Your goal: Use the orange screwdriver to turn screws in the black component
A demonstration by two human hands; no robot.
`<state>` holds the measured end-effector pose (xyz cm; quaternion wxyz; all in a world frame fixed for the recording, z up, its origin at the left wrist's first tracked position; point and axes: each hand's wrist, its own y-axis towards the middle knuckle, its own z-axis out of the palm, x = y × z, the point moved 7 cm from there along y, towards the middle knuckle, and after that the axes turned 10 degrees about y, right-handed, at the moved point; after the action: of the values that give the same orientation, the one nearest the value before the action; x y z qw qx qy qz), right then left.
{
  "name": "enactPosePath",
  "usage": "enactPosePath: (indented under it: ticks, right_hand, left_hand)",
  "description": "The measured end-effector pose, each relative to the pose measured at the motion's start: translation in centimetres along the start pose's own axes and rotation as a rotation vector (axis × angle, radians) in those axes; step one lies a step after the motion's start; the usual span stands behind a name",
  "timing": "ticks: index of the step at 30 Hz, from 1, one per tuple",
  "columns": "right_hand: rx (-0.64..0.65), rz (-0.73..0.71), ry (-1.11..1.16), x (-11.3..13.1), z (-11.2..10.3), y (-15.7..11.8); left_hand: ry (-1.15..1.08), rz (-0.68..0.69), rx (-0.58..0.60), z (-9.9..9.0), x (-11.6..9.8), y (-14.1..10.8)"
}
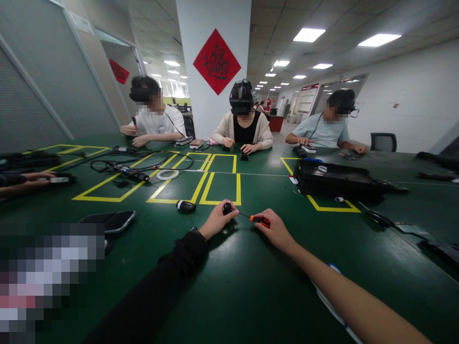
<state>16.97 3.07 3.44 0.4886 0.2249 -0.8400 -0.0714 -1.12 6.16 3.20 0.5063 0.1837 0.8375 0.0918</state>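
Near the middle of the green table [229,277], my left hand [218,220] grips a small round black part [227,208] between thumb and fingers. My right hand [274,229] holds a screwdriver [261,220] with an orange and black handle. Its thin shaft points left, and the tip is at or close to the black part; whether it touches cannot be told. Left of my left hand lies a black rounded object [186,206] with a white mark.
Black cables [122,167] and a white ring [167,175] lie at the back left. A large black case [333,179] stands at the right. A phone-like device [111,221] is at the left. Three people sit across; another person's hands [39,177] show at the left edge.
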Motion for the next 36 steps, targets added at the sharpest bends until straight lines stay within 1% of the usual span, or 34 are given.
enactPosePath:
  ticks: [4,9,12,16,20,23,26,29,32,36]
  right_hand:
    - [0.055,-0.037,-0.063,0.41,0.54,0.08]
    - [0.045,-0.062,-0.053,0.63,0.44,-0.07]
    - [0.038,-0.038,-0.033,0.34,0.20,-0.16]
    - [0.054,0.001,-0.041,-0.06,0.12,-0.05]
    - [0.064,-0.012,-0.036,0.03,0.19,0.07]
    - [0.040,-0.018,-0.026,0.17,0.08,-0.05]
    - [0.014,0.036,0.045,-0.05,-0.02,-0.25]
    - [0.018,0.068,0.104,-0.18,0.05,-0.29]
    - [0.014,0.077,0.050,-0.30,-0.02,-0.10]
    - [0.026,-0.009,-0.054,0.31,0.03,0.08]
  left_hand:
    - [0.003,0.014,0.015,0.14,-0.04,0.06]
    - [0.049,0.044,0.045,0.22,-0.01,0.07]
    - [0.065,0.057,0.069,0.36,-0.04,0.01]
    - [0.057,0.053,0.048,0.18,-0.21,-0.09]
    - [0.044,0.045,0.048,0.14,-0.41,-0.15]
    - [0.014,0.031,0.044,0.19,-0.33,-0.12]
    - [-0.007,-0.002,0.036,0.22,-0.08,-0.09]
    - [0.009,0.010,0.044,0.29,-0.18,-0.13]
    - [0.034,0.034,0.036,0.23,-0.33,-0.22]
    - [0.040,0.039,0.022,0.19,-0.32,-0.32]
